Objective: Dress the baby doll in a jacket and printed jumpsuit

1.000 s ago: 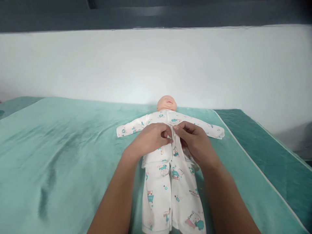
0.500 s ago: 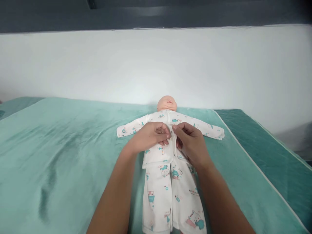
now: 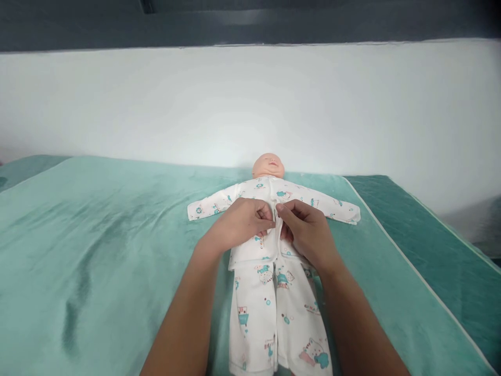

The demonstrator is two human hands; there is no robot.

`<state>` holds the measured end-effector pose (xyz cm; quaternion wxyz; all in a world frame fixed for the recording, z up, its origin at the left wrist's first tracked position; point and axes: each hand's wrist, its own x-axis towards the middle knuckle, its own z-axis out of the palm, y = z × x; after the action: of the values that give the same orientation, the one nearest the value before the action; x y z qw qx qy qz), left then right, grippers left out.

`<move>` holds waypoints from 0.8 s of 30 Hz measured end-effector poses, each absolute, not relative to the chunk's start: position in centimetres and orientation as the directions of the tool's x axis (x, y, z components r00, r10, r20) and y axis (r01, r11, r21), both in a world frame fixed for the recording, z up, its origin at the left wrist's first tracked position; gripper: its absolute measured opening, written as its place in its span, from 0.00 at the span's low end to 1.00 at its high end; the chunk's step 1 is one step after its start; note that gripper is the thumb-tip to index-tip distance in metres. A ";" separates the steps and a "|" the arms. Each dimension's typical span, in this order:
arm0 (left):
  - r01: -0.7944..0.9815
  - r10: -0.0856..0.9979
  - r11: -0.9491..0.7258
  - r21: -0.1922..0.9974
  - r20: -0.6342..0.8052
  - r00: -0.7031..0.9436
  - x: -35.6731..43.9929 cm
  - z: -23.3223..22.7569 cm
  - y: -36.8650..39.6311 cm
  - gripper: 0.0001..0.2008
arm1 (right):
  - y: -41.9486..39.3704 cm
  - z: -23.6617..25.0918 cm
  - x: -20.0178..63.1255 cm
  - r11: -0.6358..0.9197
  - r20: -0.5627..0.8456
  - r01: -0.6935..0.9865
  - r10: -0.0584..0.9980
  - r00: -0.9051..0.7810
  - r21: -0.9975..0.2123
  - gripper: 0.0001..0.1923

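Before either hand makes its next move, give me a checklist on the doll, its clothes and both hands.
1. Doll on its back, face up on the green sheet: ok.
2. Both sleeves of the printed shirt spread out to the sides: ok.
3. Left hand and right hand both at the middle of the shirt's front: ok.
4. Trousers straight, legs side by side: ok.
5. Firm hold on the fabric by either hand: cannot tell.
6. Shirt front fastened beneath the hands: cannot tell, they cover it.
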<state>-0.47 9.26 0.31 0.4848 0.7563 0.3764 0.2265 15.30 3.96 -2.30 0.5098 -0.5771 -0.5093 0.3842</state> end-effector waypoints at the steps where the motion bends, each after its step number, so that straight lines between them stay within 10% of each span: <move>1: 0.312 0.778 -0.210 0.927 -0.035 0.627 -0.6 0.2 9.3 0.04 | 4.0 -2.3 15.3 0.041 0.075 0.183 0.980 0.183 -0.982 0.19; 12: -0.056 0.770 0.034 0.998 0.010 0.638 0.3 -0.1 9.4 0.07 | 4.4 -3.4 15.8 0.152 0.108 -0.193 0.970 0.217 -0.969 0.17; 24: -0.083 0.782 0.083 0.993 -0.014 0.623 0.3 -1.0 10.2 0.08 | 4.3 -2.7 15.7 0.130 0.126 -0.016 0.978 0.164 -0.991 0.20</move>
<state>0.26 10.18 -1.00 0.6752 0.5964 0.2930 0.3202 15.67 4.30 -2.72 0.5769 -0.4991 -0.4820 0.4310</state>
